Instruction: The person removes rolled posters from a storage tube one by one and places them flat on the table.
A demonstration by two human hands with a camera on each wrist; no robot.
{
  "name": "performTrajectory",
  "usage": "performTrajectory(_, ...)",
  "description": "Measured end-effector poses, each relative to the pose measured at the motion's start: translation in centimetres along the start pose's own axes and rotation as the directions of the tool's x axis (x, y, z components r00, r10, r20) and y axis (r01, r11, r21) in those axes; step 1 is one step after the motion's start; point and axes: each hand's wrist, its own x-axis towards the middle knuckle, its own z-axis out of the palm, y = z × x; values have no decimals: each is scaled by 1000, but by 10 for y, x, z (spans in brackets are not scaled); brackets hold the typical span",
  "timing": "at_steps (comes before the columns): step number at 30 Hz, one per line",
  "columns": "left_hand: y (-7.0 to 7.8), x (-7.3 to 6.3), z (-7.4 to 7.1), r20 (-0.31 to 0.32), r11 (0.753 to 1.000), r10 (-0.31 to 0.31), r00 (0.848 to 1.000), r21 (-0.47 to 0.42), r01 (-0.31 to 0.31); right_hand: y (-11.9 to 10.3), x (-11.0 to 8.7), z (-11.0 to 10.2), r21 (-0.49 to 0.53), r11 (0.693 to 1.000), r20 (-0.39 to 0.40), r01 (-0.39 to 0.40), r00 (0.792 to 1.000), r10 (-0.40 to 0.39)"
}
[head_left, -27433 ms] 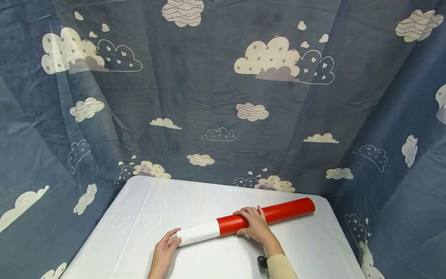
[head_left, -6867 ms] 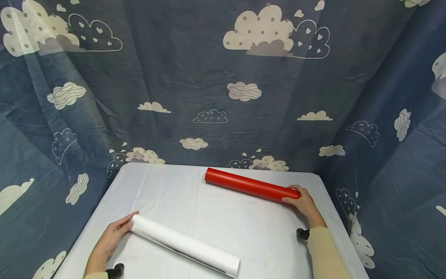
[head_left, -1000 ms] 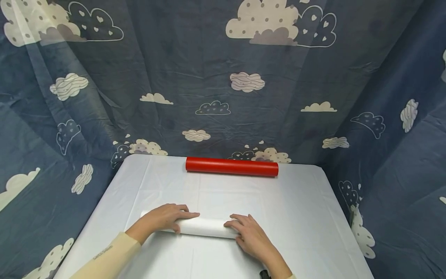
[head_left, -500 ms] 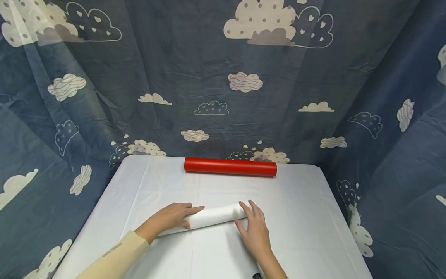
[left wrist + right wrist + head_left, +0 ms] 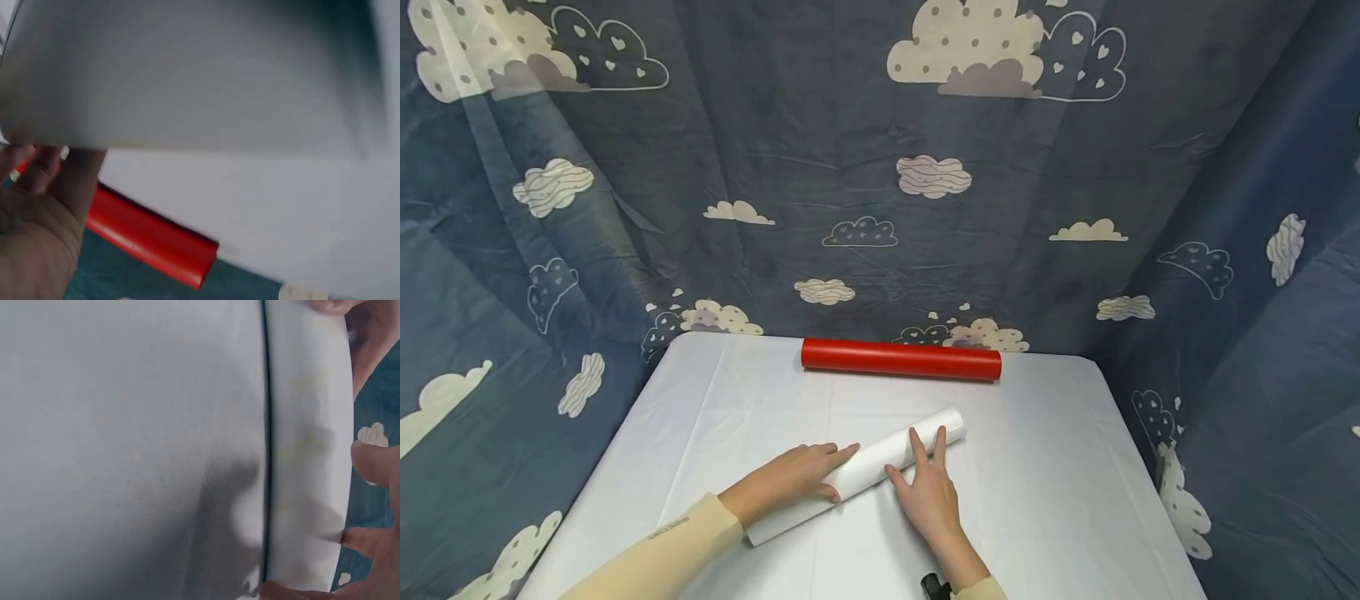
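Observation:
A white roll point(image 5: 868, 467) lies slanted across the table, its right end farther from me than its left. My left hand point(image 5: 797, 479) grips it left of its middle, fingers over the far side and thumb at the near side. Toward its right end, my right hand point(image 5: 931, 496) touches the roll with spread, mostly straight fingers, thumb at the near side. In the left wrist view the roll's pale surface point(image 5: 206, 81) fills the upper part. The right wrist view shows fingertips point(image 5: 369, 540) along the roll's edge.
A red tube point(image 5: 901, 358) lies along the back edge of the white-covered table point(image 5: 1037, 492). Behind and beside the table hangs a dark blue curtain point(image 5: 790, 167) with cloud prints.
Long before, the white roll stuck out of the red tube; later both lay apart, one per hand. The red tube now rests at the back, and the white roll has swung to a slant.

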Motion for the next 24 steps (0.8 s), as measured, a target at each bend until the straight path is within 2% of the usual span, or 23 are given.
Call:
performTrajectory(6,7,-3,9,-4,999,26,1000,-31,-26,3,17,-1,8,999,61,38,997,-39)
performTrajectory(11,15,-6,17,1,992,45,999,-119,-45,6,33,-5,25,997,118,72,990,-75)
performTrajectory(14,24,-6,22,-21,988,44,999,-146,-47,7,42,-5,28,995,160,95,982,-99)
performTrajectory(19,38,-3,34,-111,995,34,993,-85,-44,9,58,-7,37,985,243,167,955,-171)
performTrajectory(24,54,0,50,-249,1000,-7,969,-10,4,10,69,-10,61,978,337,202,918,-210)
